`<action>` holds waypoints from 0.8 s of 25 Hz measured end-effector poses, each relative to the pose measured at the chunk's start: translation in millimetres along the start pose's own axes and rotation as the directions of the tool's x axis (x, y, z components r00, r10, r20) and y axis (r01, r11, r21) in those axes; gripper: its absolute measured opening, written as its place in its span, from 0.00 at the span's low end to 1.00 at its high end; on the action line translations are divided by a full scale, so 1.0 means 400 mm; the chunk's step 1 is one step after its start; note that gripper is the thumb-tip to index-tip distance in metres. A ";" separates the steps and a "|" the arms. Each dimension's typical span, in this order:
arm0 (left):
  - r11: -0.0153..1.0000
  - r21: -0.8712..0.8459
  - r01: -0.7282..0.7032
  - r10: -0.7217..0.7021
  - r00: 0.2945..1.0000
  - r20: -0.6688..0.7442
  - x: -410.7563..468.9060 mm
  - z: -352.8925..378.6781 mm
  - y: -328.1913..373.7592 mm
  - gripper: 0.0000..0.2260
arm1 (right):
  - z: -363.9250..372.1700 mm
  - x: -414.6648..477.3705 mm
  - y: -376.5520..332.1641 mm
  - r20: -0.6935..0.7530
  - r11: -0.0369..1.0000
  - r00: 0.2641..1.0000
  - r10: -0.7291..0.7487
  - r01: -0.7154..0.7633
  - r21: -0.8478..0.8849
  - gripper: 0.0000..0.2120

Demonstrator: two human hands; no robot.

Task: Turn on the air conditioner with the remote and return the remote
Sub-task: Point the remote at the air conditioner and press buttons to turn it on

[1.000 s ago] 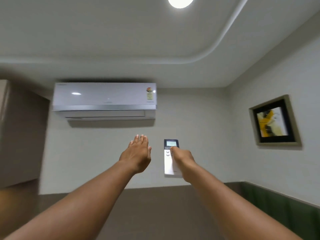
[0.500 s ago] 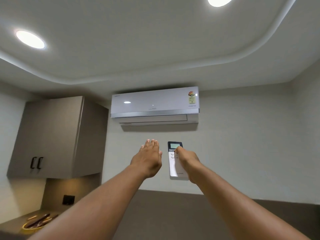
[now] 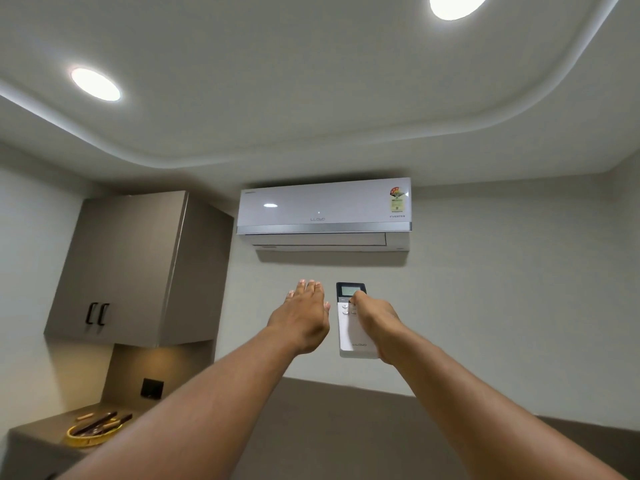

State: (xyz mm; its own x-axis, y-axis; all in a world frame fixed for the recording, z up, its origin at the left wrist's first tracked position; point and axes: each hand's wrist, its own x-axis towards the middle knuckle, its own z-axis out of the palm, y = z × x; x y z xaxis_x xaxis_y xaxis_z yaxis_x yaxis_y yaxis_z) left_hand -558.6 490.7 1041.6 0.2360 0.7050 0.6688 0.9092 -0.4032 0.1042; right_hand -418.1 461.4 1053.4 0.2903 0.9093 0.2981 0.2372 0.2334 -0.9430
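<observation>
Remote [image 3: 352, 327] sits upright in the right hand [image 3: 375, 323], which wraps its right edge and lower body, the thumb pressed on the buttons just under the small lit display at the top. The white body with its dark head shows clearly to the left of that grasp, and the lower end with a faint logo sticks out beside the heel of the hand.

Just left of the grip, close to the remote but apart from it, the left hand [image 3: 304, 322] is raised flat with fingers straight and together, palm away from the camera, holding nothing.

Above the grip, well apart from it, the air conditioner [image 3: 323, 213] is mounted high on the pale wall, its glossy front panel carrying a rating sticker at the right end; the flap along its underside looks closed.

Far to the left of the grip and a little higher hangs a brown wall cabinet [image 3: 128, 268] with two dark handles. Down and left of the grip, a counter corner [image 3: 41, 431] holds a yellow-rimmed bowl [image 3: 91, 436] with dark utensils lying across it. Overhead, two round ceiling lights [image 3: 95, 84] glow.
</observation>
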 end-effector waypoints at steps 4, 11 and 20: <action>1.000 0.008 -0.001 0.001 1.000 0.015 -0.005 0.007 -0.003 0.26 | 0.004 0.004 0.006 0.007 1.000 1.000 -0.007 0.006 0.020 0.15; 1.000 0.023 -0.013 0.012 1.000 0.026 -0.001 0.017 -0.018 0.26 | 0.007 0.002 0.007 0.003 1.000 1.000 0.002 -0.002 0.018 0.13; 1.000 0.017 -0.014 0.013 1.000 0.023 0.001 0.014 -0.022 0.26 | 0.007 -0.008 0.002 0.007 1.000 1.000 0.016 -0.016 -0.001 0.12</action>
State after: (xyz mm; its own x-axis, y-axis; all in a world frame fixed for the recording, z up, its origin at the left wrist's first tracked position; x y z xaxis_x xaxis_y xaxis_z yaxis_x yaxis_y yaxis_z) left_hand -564.6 497.6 1036.9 0.2559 0.7130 0.6529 0.9115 -0.4029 0.0828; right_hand -421.5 459.6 1051.2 0.2877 0.9152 0.2821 0.2337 0.2186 -0.9474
